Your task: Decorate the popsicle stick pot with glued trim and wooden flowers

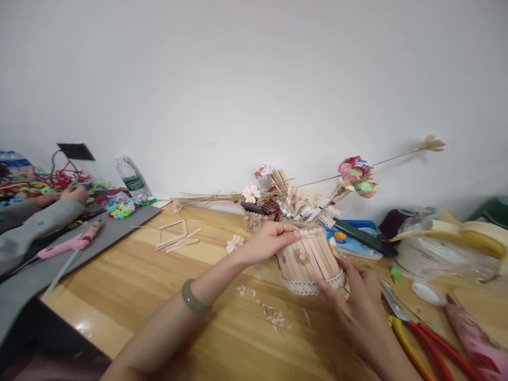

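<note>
Both of my hands hold a small basket (311, 259) made of wooden craft sticks, with white lace trim along its lower edge and a flower on its side. It leans at a tilt over the wooden table. My left hand (273, 241) grips its upper left rim, fingers partly hidden behind it. On the lower right, my right hand (355, 296) has its thumb near the lace and its fingers round the side. Small pale petal-like pieces (273, 315) lie scattered on the table below. Behind the basket stands a decorated pot (252, 219) among sticks and craft flowers.
Red-and-yellow-handled pliers or shears (420, 338) and a pink glue gun (472, 338) lie at my right. Loose sticks (178, 235) rest to the left. Another person's hand (75, 194) works among colourful yarn, near another pink glue gun (73, 244) and a water bottle (130, 174).
</note>
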A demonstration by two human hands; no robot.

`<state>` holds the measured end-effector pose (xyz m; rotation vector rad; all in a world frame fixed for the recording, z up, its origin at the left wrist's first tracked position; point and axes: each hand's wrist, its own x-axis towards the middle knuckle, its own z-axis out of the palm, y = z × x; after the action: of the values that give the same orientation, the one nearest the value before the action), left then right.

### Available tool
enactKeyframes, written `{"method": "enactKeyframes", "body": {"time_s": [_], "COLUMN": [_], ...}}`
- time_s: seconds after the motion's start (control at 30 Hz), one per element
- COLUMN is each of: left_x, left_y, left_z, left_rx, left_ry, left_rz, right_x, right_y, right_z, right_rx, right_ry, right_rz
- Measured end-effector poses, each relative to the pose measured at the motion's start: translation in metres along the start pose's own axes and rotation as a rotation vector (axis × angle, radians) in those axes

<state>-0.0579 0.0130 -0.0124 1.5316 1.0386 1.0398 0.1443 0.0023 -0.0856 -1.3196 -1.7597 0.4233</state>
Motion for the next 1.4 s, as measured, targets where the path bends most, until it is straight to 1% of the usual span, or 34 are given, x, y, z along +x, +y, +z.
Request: {"method": "enactKeyframes", "body": {"time_s": [0.17, 0.3, 0.4, 0.57, 0.73, 0.83, 0.93, 1.0, 1.07, 1.13, 1.27, 1.4], "left_x": [0.001, -0.001, -0.002, -0.004, -0.009, -0.011, -0.012, -0.013, -0.013, -0.013, -0.01, -0.008], "left_y": [0.0, 0.001, 0.003, 0.006, 0.012, 0.015, 0.019, 0.02, 0.02, 0.019, 0.015, 0.01], "left_z": [0.0, -0.001, -0.002, 0.0, 0.003, 0.003, 0.003, 0.003, 0.003, 0.003, 0.001, -0.003], "left_rx": [-0.044, -0.036, -0.009, 0.083, 0.203, 0.323, 0.433, 0.463, 0.491, 0.493, 0.393, 0.314], "left_ry": [0.025, -0.006, -0.054, -0.124, -0.208, -0.249, -0.26, -0.271, -0.293, -0.284, -0.205, -0.155], "left_rz": [-0.017, -0.024, -0.019, 0.04, 0.096, 0.175, 0.266, 0.305, 0.333, 0.331, 0.257, 0.209], "right_x": [0.013, 0.016, 0.015, 0.014, 0.016, 0.017, 0.018, 0.018, 0.018, 0.018, 0.02, 0.022], "right_y": [0.005, 0.005, -0.003, -0.02, -0.029, -0.033, -0.037, -0.039, -0.039, -0.037, -0.035, -0.038], "right_z": [-0.006, -0.007, -0.01, -0.021, -0.031, -0.035, -0.039, -0.042, -0.045, -0.049, -0.057, -0.061], "right_rx": [0.046, 0.054, 0.043, -0.007, -0.016, 0.021, 0.076, 0.102, 0.11, 0.11, 0.14, 0.227], "right_ry": [-0.018, 0.084, 0.122, 0.185, 0.154, 0.12, 0.073, 0.051, 0.071, 0.135, 0.265, 0.306], "right_rz": [0.011, 0.004, -0.071, -0.239, -0.367, -0.409, -0.42, -0.423, -0.419, -0.4, -0.328, -0.261]}}
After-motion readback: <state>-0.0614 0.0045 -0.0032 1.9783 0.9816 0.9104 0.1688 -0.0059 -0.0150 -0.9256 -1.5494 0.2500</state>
